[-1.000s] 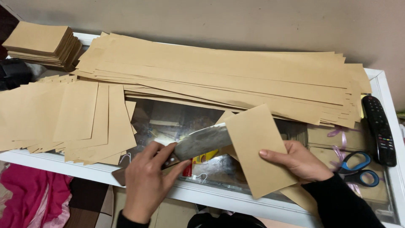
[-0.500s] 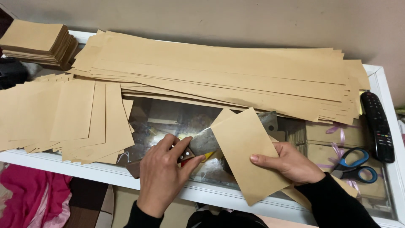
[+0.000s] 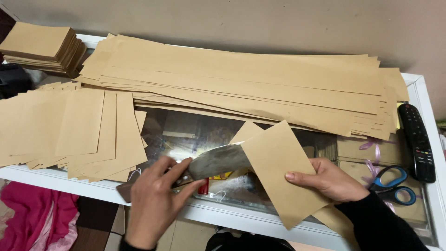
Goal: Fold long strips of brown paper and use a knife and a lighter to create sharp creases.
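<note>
Over the glass table (image 3: pixel 167 125), left hand (image 3: pixel 155 197) gripping knife (image 3: pixel 216 162), blade now deeper inside right hand (image 3: pixel 330 179)'s pinched folded sheet (image 3: pixel 278 169).

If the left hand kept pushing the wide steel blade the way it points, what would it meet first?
The left hand points the wide steel blade rightward into the folded brown paper sheet that the right hand holds; contact looks already made, though depth is unclear.

Head cam, steep down, close

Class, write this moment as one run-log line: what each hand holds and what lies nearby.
left hand: grips knife | right hand: holds folded brown paper | blade: inside fold | nearby: long paper strips, scissors, remote
</note>
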